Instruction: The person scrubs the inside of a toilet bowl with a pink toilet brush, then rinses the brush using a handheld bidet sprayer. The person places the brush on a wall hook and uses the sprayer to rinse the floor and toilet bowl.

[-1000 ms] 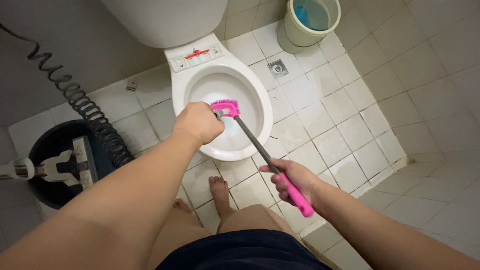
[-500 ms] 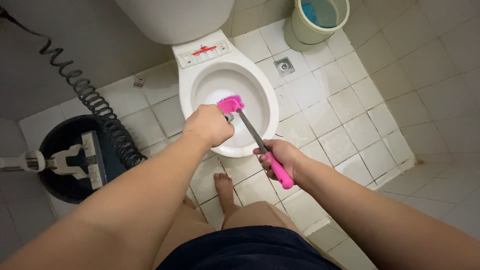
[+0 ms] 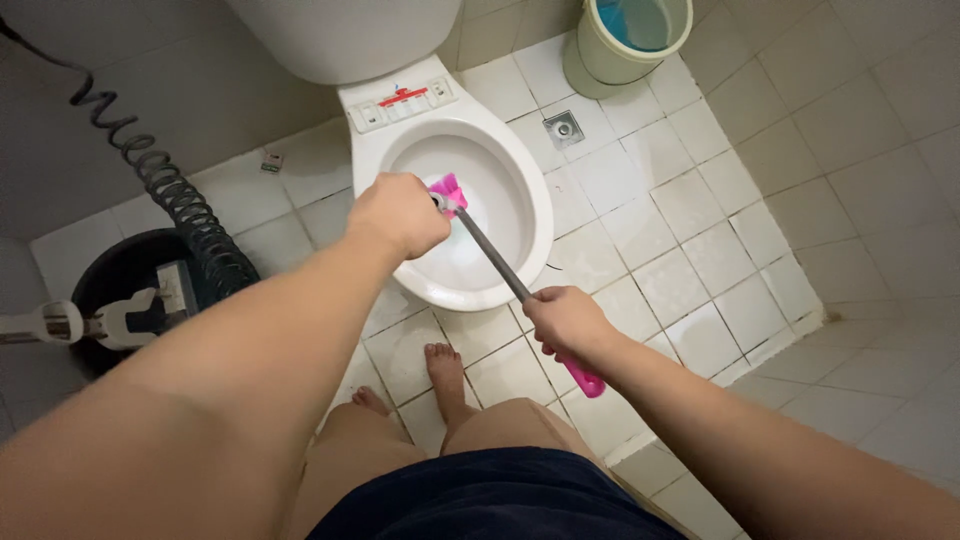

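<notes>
Nearest, bare feet (image 3: 443,362) on the white floor tiles (image 3: 700,250); just above, right hand (image 3: 567,322) wrapped tight around the pink grip of a toilet brush (image 3: 500,268), grey shaft slanting up into the white toilet bowl (image 3: 535,215), pink bristle head low against the inner left wall. Left hand (image 3: 398,213) curled shut over the bowl's left rim, apparently gripping a small metal nozzle beside the brush head, mostly hidden. Farther off, black bucket (image 3: 110,280) with mop head and coiled black hose (image 3: 170,195) at left, pale green pail (image 3: 625,45) at top.
</notes>
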